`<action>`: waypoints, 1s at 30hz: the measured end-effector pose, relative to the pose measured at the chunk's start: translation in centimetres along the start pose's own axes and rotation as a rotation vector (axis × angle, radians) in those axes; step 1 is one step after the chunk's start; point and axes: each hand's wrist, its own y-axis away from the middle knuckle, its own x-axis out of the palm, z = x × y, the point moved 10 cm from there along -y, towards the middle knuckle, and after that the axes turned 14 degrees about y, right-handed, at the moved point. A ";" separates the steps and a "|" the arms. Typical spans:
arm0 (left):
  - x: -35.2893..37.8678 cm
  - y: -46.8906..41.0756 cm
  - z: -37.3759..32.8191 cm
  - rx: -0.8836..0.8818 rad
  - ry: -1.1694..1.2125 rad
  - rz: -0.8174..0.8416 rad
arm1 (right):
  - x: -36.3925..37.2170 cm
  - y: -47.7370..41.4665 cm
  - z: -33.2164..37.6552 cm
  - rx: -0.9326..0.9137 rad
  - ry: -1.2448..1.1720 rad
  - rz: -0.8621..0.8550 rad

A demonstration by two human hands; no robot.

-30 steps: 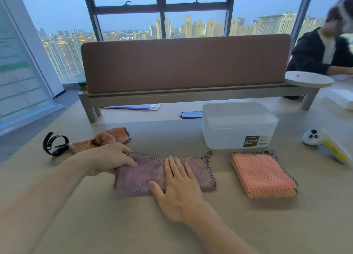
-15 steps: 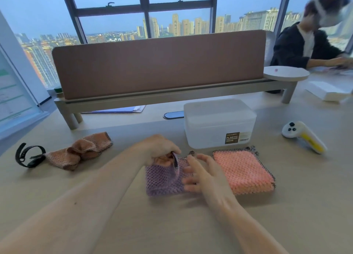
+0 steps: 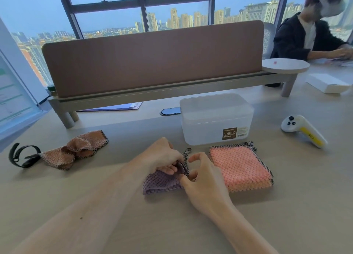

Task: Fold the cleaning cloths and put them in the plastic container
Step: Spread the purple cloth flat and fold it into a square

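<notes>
- Desk (image 3: 286, 215): pale wood top, carrying every item I list below.
- Divider panel (image 3: 152, 60): brown screen on a grey legged rail, standing upright across the far side of the desk.
- Plastic container (image 3: 216, 118): translucent white box with its lid on and a brown label on the near face; long axis runs left to right; it sits just behind the pink cloth.
- Pink cloth (image 3: 240, 167): folded into a flat, near-square pad with checked trim, loop tab at the far right corner; lies near the container's front, to the right of my hands.
- Purple cloth (image 3: 160, 183): folded, flat on the desk at centre, long axis roughly left to right; its checked edge is lifted at the right end and points up and away from me.
- Brown cloth (image 3: 76, 148): unfolded, bunched in the middle, long axis slanting from near-left to far-right; well apart on the left.
- Left hand (image 3: 162, 156): curled shut, pinching the raised edge of the purple cloth.
- Right hand (image 3: 202, 179): fingers loosely curled, thumb and forefinger at the same checked edge; I cannot tell whether it grips.
- White controller (image 3: 303, 129): lies to the right of the container.
- Black strap (image 3: 21, 156): touches the brown cloth's left end.
</notes>
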 end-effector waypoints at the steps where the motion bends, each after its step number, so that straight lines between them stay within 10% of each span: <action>1: -0.1 0.1 -0.1 0.010 -0.007 -0.008 | 0.0 0.1 0.1 -0.002 -0.003 0.005; 12: -0.8 1.3 -1.3 0.149 -0.234 -0.112 | -1.1 1.0 1.1 -0.066 0.169 -0.080; 18: -4.1 6.7 -0.1 0.680 -0.500 -0.305 | -2.8 2.8 7.2 -0.434 0.566 -0.370; 23: -3.1 6.5 7.1 0.543 -0.751 -0.101 | 6.3 -1.3 6.4 -0.486 0.696 0.147; 30: -9.4 6.9 9.0 0.280 -0.531 -0.170 | 7.3 -2.2 4.2 -0.405 0.768 0.220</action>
